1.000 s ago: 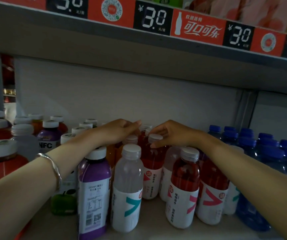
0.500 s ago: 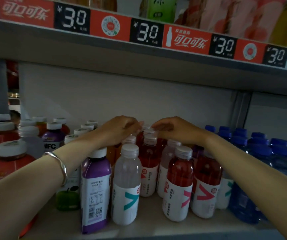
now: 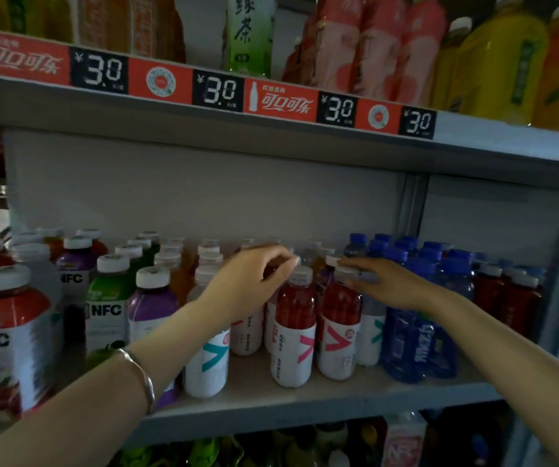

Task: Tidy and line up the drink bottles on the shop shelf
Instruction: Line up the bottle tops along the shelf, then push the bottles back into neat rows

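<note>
Drink bottles stand in rows on the grey middle shelf [image 3: 338,396]. At the front are a white bottle with a teal mark [image 3: 209,362] and two red bottles with white labels [image 3: 295,332] [image 3: 338,332]. My left hand [image 3: 251,281] hovers over the caps just left of the first red bottle. Its fingers are curled and hide what lies under them. My right hand [image 3: 382,284] reaches in from the right, and its straight fingers lie on the cap of the second red bottle.
NFC juice bottles [image 3: 5,338] and a purple bottle [image 3: 151,308] fill the left side. Blue water bottles [image 3: 416,348] and dark red bottles [image 3: 507,298] stand at the right. The upper shelf [image 3: 271,136], with price tags, hangs low overhead. More goods sit below.
My view has pulled back and tilted up. Both hands came forward from the back-row caps and moved apart. My right hand's fingers straightened onto the front red bottle's cap.
</note>
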A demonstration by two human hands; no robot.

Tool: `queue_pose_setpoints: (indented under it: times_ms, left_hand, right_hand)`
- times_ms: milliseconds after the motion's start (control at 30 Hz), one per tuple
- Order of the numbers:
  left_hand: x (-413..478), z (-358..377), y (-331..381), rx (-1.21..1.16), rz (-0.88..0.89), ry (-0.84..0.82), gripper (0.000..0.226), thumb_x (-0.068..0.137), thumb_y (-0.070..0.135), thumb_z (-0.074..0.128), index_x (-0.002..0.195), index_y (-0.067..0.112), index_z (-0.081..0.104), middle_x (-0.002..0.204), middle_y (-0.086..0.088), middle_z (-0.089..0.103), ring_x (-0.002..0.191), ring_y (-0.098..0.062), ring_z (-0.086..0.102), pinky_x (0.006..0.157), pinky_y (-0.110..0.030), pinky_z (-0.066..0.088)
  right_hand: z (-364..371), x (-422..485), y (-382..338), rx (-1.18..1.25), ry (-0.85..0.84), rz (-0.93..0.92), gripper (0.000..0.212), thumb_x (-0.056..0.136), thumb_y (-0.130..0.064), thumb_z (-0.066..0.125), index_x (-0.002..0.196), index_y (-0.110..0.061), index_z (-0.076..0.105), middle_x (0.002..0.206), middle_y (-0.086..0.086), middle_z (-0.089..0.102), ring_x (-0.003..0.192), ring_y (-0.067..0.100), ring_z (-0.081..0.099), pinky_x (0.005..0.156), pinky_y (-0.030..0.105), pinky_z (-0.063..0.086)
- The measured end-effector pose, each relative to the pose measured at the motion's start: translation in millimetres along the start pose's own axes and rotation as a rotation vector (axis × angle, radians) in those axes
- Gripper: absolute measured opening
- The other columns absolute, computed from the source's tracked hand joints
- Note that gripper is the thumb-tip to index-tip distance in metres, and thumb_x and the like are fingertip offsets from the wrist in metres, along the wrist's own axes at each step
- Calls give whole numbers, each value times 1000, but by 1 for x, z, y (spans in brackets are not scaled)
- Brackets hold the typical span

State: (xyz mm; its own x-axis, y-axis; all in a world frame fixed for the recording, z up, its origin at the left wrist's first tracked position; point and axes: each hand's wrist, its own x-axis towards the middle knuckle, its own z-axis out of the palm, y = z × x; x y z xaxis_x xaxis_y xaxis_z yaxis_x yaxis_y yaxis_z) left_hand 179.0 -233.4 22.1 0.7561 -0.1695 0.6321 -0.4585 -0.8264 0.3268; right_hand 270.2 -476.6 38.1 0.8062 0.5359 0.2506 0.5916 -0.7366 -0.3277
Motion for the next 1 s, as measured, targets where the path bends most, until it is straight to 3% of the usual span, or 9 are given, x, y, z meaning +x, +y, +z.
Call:
queue_pose_setpoints:
  times_ms: [200,333,433,567,667,733,833,1000]
  left_hand:
    - [-17,27,14,-81,56,185,23,95,34,49,110,24,62,104,10,67,95,-3,60,82,-29,52]
    - [-32,38,32,-122,-21,112,34,92,42,52,122,27,56,118,12,61,110,-2,53,92,-23,47]
    - [-43,43,44,-288,-101,84,43,87,43,60,127,30,50,118,20,57,109,3,53,89,-14,43]
    - [-51,47,57,-545,-226,-25,63,76,43,74,129,33,42,116,21,57,104,4,58,90,-24,51]
    - [-59,46,63,-711,-282,-62,70,70,34,81,128,30,42,105,21,61,87,18,58,70,-3,49]
    - [-64,42,61,-705,-294,-19,66,66,36,82,121,31,45,100,19,62,81,18,58,60,-1,45]
    - [-73,30,52,-702,-310,60,67,58,44,84,115,29,52,99,13,68,85,5,64,67,-10,50]
    - [-89,12,34,-750,-308,132,73,47,46,89,109,26,54,94,4,72,83,-9,70,74,-29,58]
  right_hand:
    - [16,-8,-5,158,173,-57,50,82,-31,71,127,-21,53,123,-6,58,114,10,55,94,23,44]
    - [26,-24,-17,278,298,-78,49,75,-28,78,117,-21,54,112,-5,62,103,9,59,93,31,50]
    - [16,-38,-33,308,443,-90,48,74,-36,77,116,-26,55,105,-11,63,98,4,60,86,25,51]
    - [-9,-51,-70,411,514,-156,44,73,-32,77,110,-24,56,97,-11,64,87,2,64,77,19,54]
    - [-16,-57,-95,474,531,-181,42,71,-35,78,107,-26,57,98,-4,66,87,9,66,77,24,57]
    - [-17,-59,-109,526,553,-178,39,70,-36,79,102,-28,58,95,-2,68,85,10,67,74,25,58]
    - [-15,-58,-126,590,533,-177,37,70,-34,79,100,-26,60,94,3,69,84,13,68,74,26,59]
    - [-9,-50,-149,555,396,-180,38,70,-43,76,101,-26,64,97,-4,69,89,10,67,78,25,56]
